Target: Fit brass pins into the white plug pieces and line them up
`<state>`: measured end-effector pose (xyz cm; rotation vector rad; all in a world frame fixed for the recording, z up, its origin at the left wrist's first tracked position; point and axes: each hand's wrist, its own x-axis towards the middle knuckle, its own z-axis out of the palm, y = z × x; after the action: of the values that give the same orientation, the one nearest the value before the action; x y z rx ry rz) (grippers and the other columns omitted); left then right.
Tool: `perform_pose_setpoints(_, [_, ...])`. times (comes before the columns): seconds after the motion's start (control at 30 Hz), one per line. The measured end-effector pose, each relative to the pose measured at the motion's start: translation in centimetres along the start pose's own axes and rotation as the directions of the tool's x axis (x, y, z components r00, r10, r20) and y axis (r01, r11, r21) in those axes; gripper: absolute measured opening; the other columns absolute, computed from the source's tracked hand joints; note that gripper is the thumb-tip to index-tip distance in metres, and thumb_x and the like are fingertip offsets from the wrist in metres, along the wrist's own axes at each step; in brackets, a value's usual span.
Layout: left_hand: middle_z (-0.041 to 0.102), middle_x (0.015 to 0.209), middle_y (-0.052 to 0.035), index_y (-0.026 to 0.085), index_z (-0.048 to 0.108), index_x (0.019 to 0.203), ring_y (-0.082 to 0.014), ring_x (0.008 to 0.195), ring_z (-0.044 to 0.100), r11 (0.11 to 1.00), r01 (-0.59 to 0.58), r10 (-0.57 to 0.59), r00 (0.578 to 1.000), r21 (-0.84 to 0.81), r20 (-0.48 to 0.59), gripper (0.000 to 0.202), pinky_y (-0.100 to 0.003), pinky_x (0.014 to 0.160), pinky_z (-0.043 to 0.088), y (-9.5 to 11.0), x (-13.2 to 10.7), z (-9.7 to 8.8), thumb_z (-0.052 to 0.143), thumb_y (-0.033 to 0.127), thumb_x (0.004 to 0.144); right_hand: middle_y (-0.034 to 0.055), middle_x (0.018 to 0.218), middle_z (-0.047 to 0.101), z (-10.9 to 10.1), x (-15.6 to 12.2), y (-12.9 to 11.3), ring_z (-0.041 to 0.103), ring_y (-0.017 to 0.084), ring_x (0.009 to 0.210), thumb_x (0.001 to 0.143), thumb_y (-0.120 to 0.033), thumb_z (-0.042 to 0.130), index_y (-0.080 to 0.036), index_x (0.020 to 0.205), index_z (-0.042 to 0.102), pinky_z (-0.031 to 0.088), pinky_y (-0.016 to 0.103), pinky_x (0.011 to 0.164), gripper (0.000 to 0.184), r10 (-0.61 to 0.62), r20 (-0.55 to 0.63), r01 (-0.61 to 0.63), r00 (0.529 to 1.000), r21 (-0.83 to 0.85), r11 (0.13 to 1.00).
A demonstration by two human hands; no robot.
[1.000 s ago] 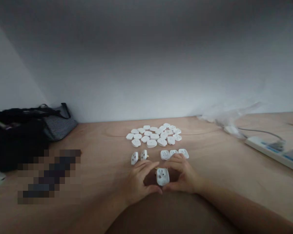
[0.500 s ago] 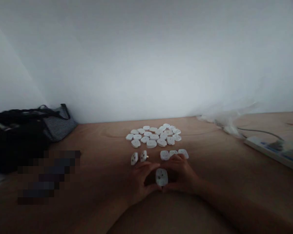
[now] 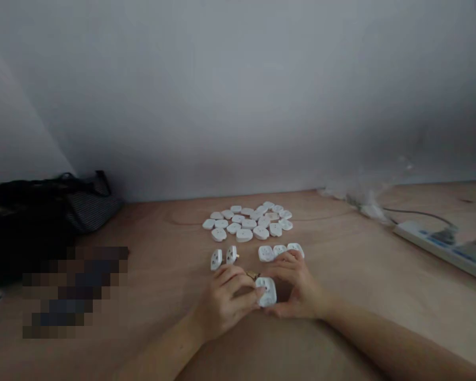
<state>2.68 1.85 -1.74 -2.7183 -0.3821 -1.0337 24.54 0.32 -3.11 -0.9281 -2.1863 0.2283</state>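
A white plug adapter piece (image 3: 268,297) with holes in its face is held tilted between my hands. My left hand (image 3: 226,296) is closed, its thumb pressed on the left side of the face. My right hand (image 3: 303,288) curls its fingers and thumb round the right side. Brass-coloured metal (image 3: 253,275) shows at the left fingertips; whether it is joined to the piece I cannot tell. Beyond my left hand two adapters stand on edge, one (image 3: 216,259) beside another (image 3: 231,255) with a brass pin showing. Three open white housings (image 3: 266,253) lie in a row beyond my right hand.
A pile of several white adapter pieces (image 3: 244,235) lies farther back on the wooden table (image 3: 162,296). A dark bag (image 3: 31,227) stands at the left, near a blurred-out patch (image 3: 79,291). At the right are a power strip (image 3: 440,246), its cable and clear plastic (image 3: 375,209).
My left thumb has moved onto the face of the adapter piece. The piece has shifted slightly right and down and tilted. Brass-coloured metal now shows at the left fingertips. The picture is brighter over the table.
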Motion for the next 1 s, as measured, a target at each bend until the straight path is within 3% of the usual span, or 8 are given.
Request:
perform_pose_setpoints(0.23, [0.064,0.086,-0.0036,0.023,0.064,0.100,-0.0192,0.083,0.053,1.000,-0.006,0.006,1.000,0.003,0.024,0.017,-0.038,0.078,0.044,0.2,0.0,0.1,0.057,0.022,0.085,0.0009,0.084,0.066,-0.2,0.1,-0.2,0.055,0.022,0.086,0.057,-0.049,0.073,-0.025,0.095,0.063,0.029,0.040,0.086,0.047,-0.024,0.017,0.023,1.000,0.045,0.999])
perform_pose_setpoints(0.37, [0.062,0.088,-0.0053,0.021,0.062,0.106,-0.0203,0.084,0.055,0.980,0.191,-0.187,0.979,-0.056,0.076,0.028,-0.037,0.080,0.046,0.0,-0.3,0.2,0.062,0.033,0.081,0.0022,0.087,0.066,-0.7,0.1,0.1,0.055,0.024,0.089,0.056,-0.050,0.074,-0.025,0.096,0.063,0.029,0.040,0.086,0.048,-0.008,0.005,0.008,1.000,0.009,1.000])
perform_pose_setpoints(0.5, [0.060,0.084,-0.0046,0.019,0.065,0.102,-0.0178,0.079,0.058,0.904,0.406,-0.387,0.911,-0.136,0.145,0.023,-0.030,0.073,0.049,-0.5,-0.8,0.8,0.059,0.030,0.083,0.0034,0.086,0.066,-1.0,0.0,0.6,0.055,0.024,0.087,0.060,-0.048,0.072,-0.024,0.096,0.062,0.029,0.041,0.085,0.045,0.032,-0.008,-0.033,0.999,-0.063,0.997])
perform_pose_setpoints(0.8, [0.061,0.080,-0.0036,0.021,0.067,0.106,-0.0159,0.074,0.059,0.854,0.489,-0.443,0.863,-0.178,0.243,0.024,-0.027,0.068,0.049,-0.7,-0.4,1.2,0.056,0.027,0.085,0.0024,0.085,0.065,-0.9,0.1,0.9,0.054,0.022,0.085,0.057,-0.044,0.074,-0.024,0.095,0.061,0.029,0.039,0.083,0.045,0.052,-0.021,-0.054,0.998,-0.073,0.996])
perform_pose_setpoints(1.0, [0.062,0.082,-0.0043,0.018,0.069,0.091,-0.0164,0.077,0.060,0.816,0.536,-0.469,0.832,-0.216,0.294,0.016,-0.028,0.071,0.049,-0.5,-0.1,0.9,0.055,0.022,0.085,0.0030,0.085,0.065,-0.9,0.1,0.5,0.054,0.023,0.085,0.058,-0.045,0.073,-0.023,0.096,0.062,0.029,0.040,0.084,0.045,0.053,-0.012,-0.054,0.998,-0.070,0.996])
